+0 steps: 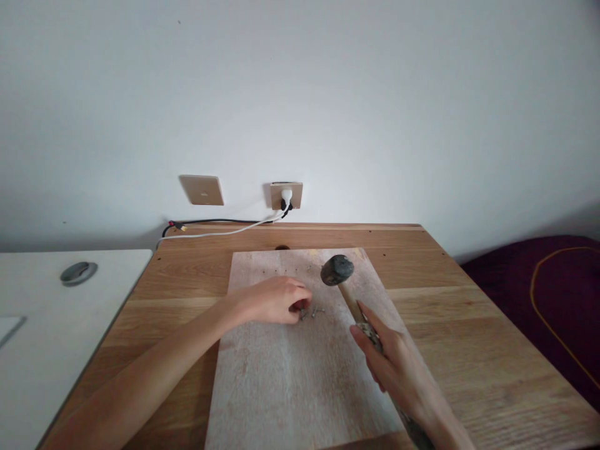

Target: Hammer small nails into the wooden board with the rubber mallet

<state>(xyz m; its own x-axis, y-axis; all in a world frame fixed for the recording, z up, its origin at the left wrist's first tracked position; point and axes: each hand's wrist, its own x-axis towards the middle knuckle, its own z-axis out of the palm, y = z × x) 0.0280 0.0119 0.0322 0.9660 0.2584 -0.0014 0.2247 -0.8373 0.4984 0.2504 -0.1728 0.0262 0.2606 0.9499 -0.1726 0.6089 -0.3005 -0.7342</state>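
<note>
My right hand is wrapped around the wooden handle of a rubber mallet. Its black head is raised over the upper right part of a pale wooden board. On the board's middle, my left hand is closed, with thumb and fingertips bent together beside a few small metal nails. Whatever the fingertips pinch is too small and covered to make out. A row of several small dark dots, which look like nail heads or holes, runs across the board's far end. At the row's right, a small nail-like piece shows.
The board lies on a wooden table against a white wall. White and black cables run along the back edge to a wall socket. A white desk adjoins at left; dark purple fabric is at right.
</note>
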